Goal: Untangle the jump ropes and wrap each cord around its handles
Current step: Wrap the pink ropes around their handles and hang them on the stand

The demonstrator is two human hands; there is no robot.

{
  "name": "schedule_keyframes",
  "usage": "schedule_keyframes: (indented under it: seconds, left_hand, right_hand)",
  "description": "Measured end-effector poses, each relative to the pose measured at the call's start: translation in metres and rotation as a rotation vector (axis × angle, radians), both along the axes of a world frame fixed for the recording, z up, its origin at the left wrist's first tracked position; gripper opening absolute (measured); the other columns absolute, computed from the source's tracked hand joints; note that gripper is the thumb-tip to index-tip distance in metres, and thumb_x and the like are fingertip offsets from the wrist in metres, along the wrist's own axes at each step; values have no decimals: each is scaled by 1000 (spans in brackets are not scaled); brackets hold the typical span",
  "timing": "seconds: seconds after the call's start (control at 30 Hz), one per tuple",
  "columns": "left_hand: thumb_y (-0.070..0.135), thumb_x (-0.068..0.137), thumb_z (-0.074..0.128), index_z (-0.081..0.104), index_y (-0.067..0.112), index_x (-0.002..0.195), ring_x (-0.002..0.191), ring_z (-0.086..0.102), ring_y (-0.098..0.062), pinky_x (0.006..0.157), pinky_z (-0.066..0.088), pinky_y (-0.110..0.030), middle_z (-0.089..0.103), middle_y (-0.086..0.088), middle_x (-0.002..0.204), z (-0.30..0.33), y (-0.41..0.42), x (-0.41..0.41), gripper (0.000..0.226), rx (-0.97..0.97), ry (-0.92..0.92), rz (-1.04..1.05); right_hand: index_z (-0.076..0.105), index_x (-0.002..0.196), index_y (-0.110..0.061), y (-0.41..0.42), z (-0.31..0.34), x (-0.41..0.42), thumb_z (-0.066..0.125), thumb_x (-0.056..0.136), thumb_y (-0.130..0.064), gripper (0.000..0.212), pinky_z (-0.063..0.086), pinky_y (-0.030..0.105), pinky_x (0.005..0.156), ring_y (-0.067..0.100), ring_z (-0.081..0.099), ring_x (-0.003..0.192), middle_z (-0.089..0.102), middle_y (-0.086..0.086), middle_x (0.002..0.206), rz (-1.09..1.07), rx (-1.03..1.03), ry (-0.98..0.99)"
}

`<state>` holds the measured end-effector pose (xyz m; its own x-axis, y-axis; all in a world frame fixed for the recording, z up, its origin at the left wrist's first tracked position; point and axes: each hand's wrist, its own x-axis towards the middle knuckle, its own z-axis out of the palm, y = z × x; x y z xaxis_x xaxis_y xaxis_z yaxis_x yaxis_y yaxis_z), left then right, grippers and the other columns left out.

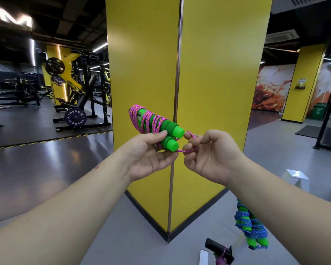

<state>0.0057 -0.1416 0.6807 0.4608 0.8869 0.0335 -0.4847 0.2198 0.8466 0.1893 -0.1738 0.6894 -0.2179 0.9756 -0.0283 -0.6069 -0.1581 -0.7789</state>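
In mid-air before the yellow pillar [208,92], the left hand [149,155] clamps the green handles [170,138] together, steadying them; right-hand fingers [191,148] pinch the pink cord [187,151], keeping the last wrap taut.

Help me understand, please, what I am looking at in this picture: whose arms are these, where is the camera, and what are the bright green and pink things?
There is no machine here. The single picture comes from a wide-angle camera worn on a person's head, looking forward and down at their bare arms in a gym, facing a yellow pillar.

The left hand grips a pair of green jump-rope handles with a pink cord wound around them. The right hand pinches the loose end of that cord beside the handle ends.

On the grey floor, lower right, lies a second pair of green handles wrapped in blue cord. Near it is a black handle with some pink cord on it.
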Motion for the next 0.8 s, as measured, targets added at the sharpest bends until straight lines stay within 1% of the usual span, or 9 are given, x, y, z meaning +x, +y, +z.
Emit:
schedule_keyframes:
  seconds: [0.13, 0.27, 0.4, 0.5, 0.57, 0.63, 0.7, 0.73, 0.8]
  left_hand:
    - [9, 96, 60, 66, 2, 115, 79, 72, -28, 83, 62, -42, 72, -13, 91, 0, 2, 1, 21, -17, -8, 72]
    - [9, 97, 60, 66, 2, 120, 74, 73, -26, 76, 63, -39, 72, -13, 95, -1, 3, 1, 25, -44, -37, 104]
    - [8, 96, 61, 69, 3, 115, 74, 72, -23, 73, 63, -34, 73, -11, 94, -1, 1, 4, 21, -16, -41, 100]
    - [8, 90, 62, 70, 2, 115, 83, 72, -22, 82, 62, -35, 73, -13, 104, -3, -1, 1, 26, 34, -32, 37]
    - [8, 84, 64, 72, 2, 112, 85, 71, -22, 85, 61, -36, 74, -13, 105, -6, -2, -2, 30, 39, -14, 14]
    - [8, 81, 64, 73, 3, 106, 83, 72, -21, 84, 60, -34, 76, -12, 102, -10, -2, -4, 27, 22, -1, 7]
    - [8, 81, 64, 73, 3, 105, 80, 71, -20, 79, 61, -33, 76, -11, 99, -13, -3, -5, 26, 0, -8, 14]
    - [8, 81, 65, 73, 3, 106, 78, 71, -20, 77, 62, -32, 75, -11, 99, -14, -2, -4, 27, -10, -20, 22]
    - [8, 80, 65, 71, 2, 108, 77, 71, -21, 75, 63, -33, 74, -12, 99, -15, -2, -4, 29, -20, -57, 31]
  right_hand:
    - [56, 113, -2, 2, 3, 0, 40, 81, -5, 36, 26, 18, 45, 9, 35, 58, 48, -1, 73, 82, -16, 15]
    - [57, 110, -5, 4, 6, -5, 45, 88, -10, 25, 17, 18, 45, 8, 29, 53, 40, -4, 67, 36, -33, -105]
    - [55, 98, -7, 7, 12, -7, 46, 96, -7, 9, 24, 14, 34, 5, 31, 44, 38, -5, 61, -9, -94, -78]
    - [56, 94, -2, 10, 21, -5, 43, 99, -3, 14, 32, 13, 32, 3, 39, 41, 43, -4, 59, -18, -158, -2]
    - [57, 92, 2, 11, 25, -3, 45, 98, -3, 14, 37, 12, 32, 4, 43, 43, 46, -1, 59, -10, -193, -17]
    - [57, 95, 4, 10, 27, -3, 47, 96, -1, 11, 41, 11, 34, 5, 46, 46, 50, 4, 59, 5, -214, -31]
    - [52, 114, 5, 9, 27, -5, 47, 94, 4, 21, 50, 13, 41, 10, 58, 51, 61, 14, 67, -14, -183, 37]
    - [47, 125, 3, 11, 26, -4, 45, 93, 8, 32, 55, 17, 48, 17, 66, 56, 65, 20, 79, -44, -153, 93]
    - [46, 132, 2, 12, 26, -3, 40, 91, 15, 43, 62, 26, 69, 29, 74, 77, 63, 24, 106, -91, -110, 149]
